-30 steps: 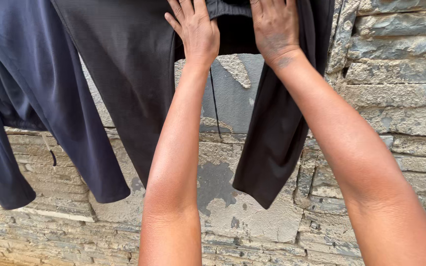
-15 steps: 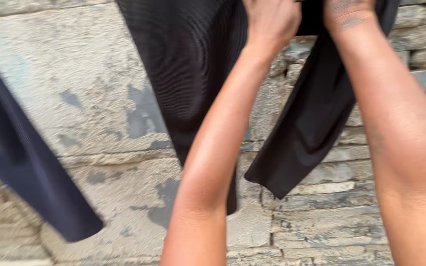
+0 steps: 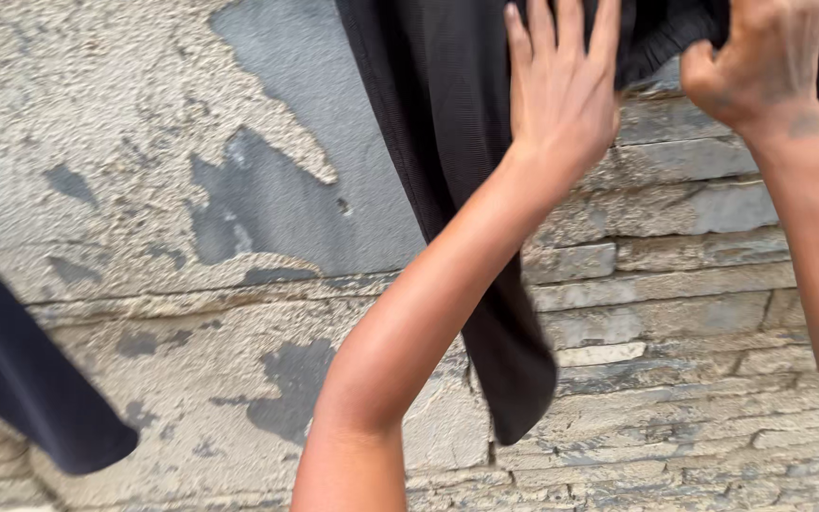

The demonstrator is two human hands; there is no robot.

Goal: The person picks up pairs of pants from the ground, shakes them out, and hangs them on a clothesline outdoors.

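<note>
Left hand flat, fingers spread on black trousers hanging against stone wall, right hand clenched on bunched waistband; best kept taut, smoothed downward; dark garment far left.

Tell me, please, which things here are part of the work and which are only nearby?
In use:
black trousers
left hand, flat on them
right hand, gripping the waistband

Only nearby:
dark blue garment
stone wall
</note>
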